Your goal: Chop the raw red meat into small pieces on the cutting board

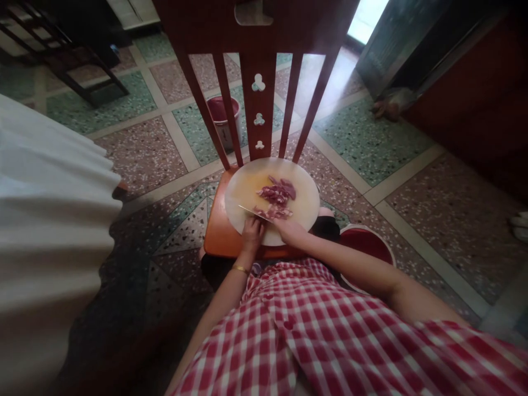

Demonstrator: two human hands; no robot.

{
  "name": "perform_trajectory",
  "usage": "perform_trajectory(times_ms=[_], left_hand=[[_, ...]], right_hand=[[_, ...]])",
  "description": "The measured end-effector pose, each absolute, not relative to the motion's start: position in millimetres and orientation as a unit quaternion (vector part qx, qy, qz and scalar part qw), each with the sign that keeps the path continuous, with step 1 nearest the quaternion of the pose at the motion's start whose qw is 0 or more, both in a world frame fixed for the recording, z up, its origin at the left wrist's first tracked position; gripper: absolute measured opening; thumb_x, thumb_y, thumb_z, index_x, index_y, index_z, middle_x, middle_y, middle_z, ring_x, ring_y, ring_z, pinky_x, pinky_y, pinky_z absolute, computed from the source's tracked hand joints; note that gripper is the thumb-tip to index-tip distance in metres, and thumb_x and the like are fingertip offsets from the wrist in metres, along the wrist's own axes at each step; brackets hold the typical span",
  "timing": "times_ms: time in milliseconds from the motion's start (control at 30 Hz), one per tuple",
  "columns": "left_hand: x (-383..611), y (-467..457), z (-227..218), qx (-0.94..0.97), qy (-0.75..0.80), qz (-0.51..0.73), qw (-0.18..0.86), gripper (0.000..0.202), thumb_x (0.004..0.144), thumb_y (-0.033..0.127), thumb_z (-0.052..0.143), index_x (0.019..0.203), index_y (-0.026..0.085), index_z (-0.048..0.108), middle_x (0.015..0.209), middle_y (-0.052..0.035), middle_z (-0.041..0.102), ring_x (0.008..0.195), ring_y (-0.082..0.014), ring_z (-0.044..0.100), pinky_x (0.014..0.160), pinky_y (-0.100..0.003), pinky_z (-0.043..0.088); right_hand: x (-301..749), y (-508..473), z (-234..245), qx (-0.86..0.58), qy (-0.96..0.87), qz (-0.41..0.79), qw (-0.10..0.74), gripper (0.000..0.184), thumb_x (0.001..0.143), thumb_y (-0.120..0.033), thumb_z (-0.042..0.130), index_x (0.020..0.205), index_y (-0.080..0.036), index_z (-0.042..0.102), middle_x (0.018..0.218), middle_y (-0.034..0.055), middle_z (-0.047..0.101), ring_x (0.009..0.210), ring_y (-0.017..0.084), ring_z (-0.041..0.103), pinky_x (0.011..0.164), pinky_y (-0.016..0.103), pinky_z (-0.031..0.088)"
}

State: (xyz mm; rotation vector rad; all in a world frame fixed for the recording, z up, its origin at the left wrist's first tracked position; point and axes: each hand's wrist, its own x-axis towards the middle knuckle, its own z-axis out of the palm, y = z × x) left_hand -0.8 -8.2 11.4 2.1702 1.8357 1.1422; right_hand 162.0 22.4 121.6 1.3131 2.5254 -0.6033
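A round, pale cutting board (239,192) lies on the orange seat of a wooden chair in front of me. In my right hand (291,232) is a knife (252,212), its thin blade seen nearly edge-on and pointing left across the board. The handle is hidden in my closed fingers. My left hand (252,234) sits just on the near side of the blade, its fingers curled down on a dark piece of meat, mostly covered. Beyond the blade lie cut pieces of red meat (273,212), and behind them a larger pile of sliced meat (278,191).
The chair's slatted back (259,104) rises behind the board. A bucket (225,118) stands beyond it, and a red basin (367,245) is on the floor at my right. A pale draped cloth (49,231) hangs at left; another chair (78,60) stands farther back.
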Motion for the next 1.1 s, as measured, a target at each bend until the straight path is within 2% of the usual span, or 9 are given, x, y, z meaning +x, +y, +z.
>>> perform_trajectory(times_ms=[133,433,500,600,767,900,1000,1100], left_hand=[[0.6,-7.7,14.2,0.702,0.597,0.384,0.063,0.012,0.087,0.022,0.049,0.089,0.018,0.060,0.093,-0.0082,0.059,0.094,-0.0209,0.053,0.085,-0.038,0.046],[0.5,-7.6,12.2,0.699,0.598,0.388,0.059,0.010,0.085,0.023,0.051,0.088,0.018,0.059,0.093,-0.0096,0.058,0.095,-0.0214,0.052,0.085,-0.037,0.046],[0.3,-6.9,10.5,0.697,0.600,0.387,0.056,0.010,0.085,0.022,0.050,0.086,0.019,0.059,0.091,-0.0089,0.058,0.094,-0.0213,0.053,0.084,-0.037,0.047],[-0.7,-7.0,8.8,0.701,0.598,0.387,0.048,0.010,0.085,0.020,0.049,0.087,0.018,0.059,0.091,-0.0089,0.058,0.092,-0.0212,0.053,0.082,-0.036,0.047],[-1.6,-7.8,7.4,0.704,0.604,0.372,0.038,0.011,0.084,0.022,0.049,0.088,0.018,0.058,0.089,-0.0100,0.057,0.090,-0.0222,0.053,0.080,-0.036,0.048],[0.0,-5.5,9.7,0.700,0.606,0.375,0.049,0.011,0.085,0.022,0.049,0.086,0.019,0.059,0.091,-0.0087,0.058,0.092,-0.0216,0.053,0.083,-0.037,0.047],[0.6,-5.7,13.8,0.700,0.597,0.387,0.055,0.012,0.086,0.024,0.049,0.087,0.018,0.060,0.092,-0.0089,0.058,0.093,-0.0213,0.052,0.083,-0.037,0.047],[0.2,-9.0,16.6,0.693,0.598,0.399,0.052,0.015,0.087,0.026,0.048,0.089,0.018,0.061,0.097,-0.0099,0.057,0.097,-0.0216,0.052,0.086,-0.038,0.045]], right_hand=[[193.5,17.4,129.6,0.479,0.835,-0.214,0.162,0.047,0.087,-0.012,0.034,0.133,-0.017,0.033,0.099,0.0129,0.062,0.089,0.026,0.061,0.074,0.035,0.047],[179.0,11.5,139.6,0.465,0.842,-0.243,0.128,0.048,0.083,-0.010,0.037,0.131,-0.016,0.036,0.092,0.0111,0.064,0.082,0.025,0.062,0.071,0.034,0.047],[167.0,18.4,136.6,0.455,0.852,-0.233,0.117,0.048,0.082,-0.008,0.038,0.130,-0.014,0.037,0.097,0.0133,0.063,0.085,0.024,0.061,0.074,0.033,0.047],[136.4,33.8,128.3,0.445,0.864,-0.214,0.098,0.046,0.086,-0.010,0.037,0.131,-0.012,0.035,0.109,0.0178,0.058,0.092,0.023,0.059,0.079,0.032,0.045],[122.0,37.2,117.0,0.438,0.871,-0.207,0.077,0.047,0.089,-0.013,0.033,0.136,-0.011,0.028,0.102,0.0149,0.061,0.088,0.024,0.060,0.076,0.033,0.046],[169.8,21.5,119.5,0.457,0.850,-0.231,0.125,0.056,0.084,-0.010,0.039,0.138,-0.016,0.026,0.108,0.0140,0.060,0.090,0.023,0.061,0.076,0.030,0.046],[194.6,16.3,127.2,0.486,0.826,-0.233,0.164,0.049,0.086,-0.013,0.037,0.134,-0.018,0.031,0.104,0.0129,0.062,0.090,0.024,0.061,0.076,0.033,0.047],[193.3,13.0,134.3,0.489,0.829,-0.219,0.157,0.045,0.086,-0.013,0.035,0.131,-0.018,0.035,0.099,0.0118,0.063,0.088,0.025,0.061,0.074,0.034,0.047]])
